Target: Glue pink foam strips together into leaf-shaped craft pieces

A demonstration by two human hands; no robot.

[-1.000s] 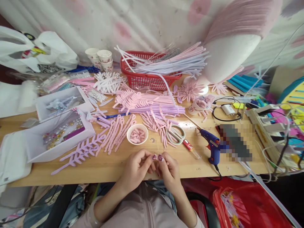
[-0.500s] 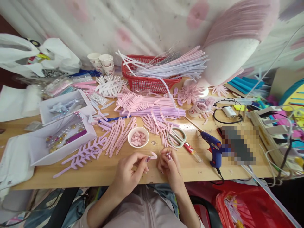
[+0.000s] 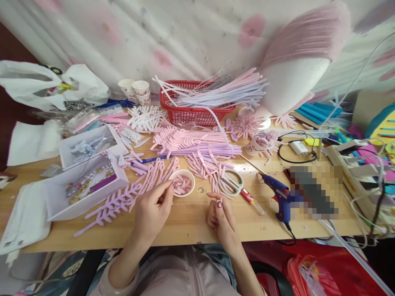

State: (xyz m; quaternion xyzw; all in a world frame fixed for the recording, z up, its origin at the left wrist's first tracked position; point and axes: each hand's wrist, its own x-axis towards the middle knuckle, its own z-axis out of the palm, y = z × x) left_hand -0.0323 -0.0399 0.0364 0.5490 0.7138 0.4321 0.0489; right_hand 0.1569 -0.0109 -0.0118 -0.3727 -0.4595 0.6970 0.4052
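Note:
My left hand point(image 3: 156, 207) is at the left rim of a white paper cup point(image 3: 193, 188), its thumb and forefinger pressed together over the edge. Whatever those fingertips pinch, if anything, is hidden. Short pink pipe cleaner pieces point(image 3: 184, 185) lie inside the cup. Right of it, my right hand point(image 3: 222, 220) hovers low over the wood, fingers curled under the thumb and forefinger partly extended; I cannot make out anything in it. Beyond that hand lie loose pink pipe cleaner pieces point(image 3: 200, 165) and scissors point(image 3: 231, 183) with pale handles.
A blue glue gun point(image 3: 279, 197) stands at right, near a red-labelled clear tube point(image 3: 251, 200). White boxes of beads point(image 3: 58, 205) sit at left. Behind are a red basket point(image 3: 197, 116) of pipe cleaners and bundled purple stems point(image 3: 212, 149). A power strip point(image 3: 342, 164) with cables lies far right.
My left hand has moved left and up to the cup; the folded pink piece in its fingertips no longer shows. My right hand stays nearly in place, with its forefinger a little straighter.

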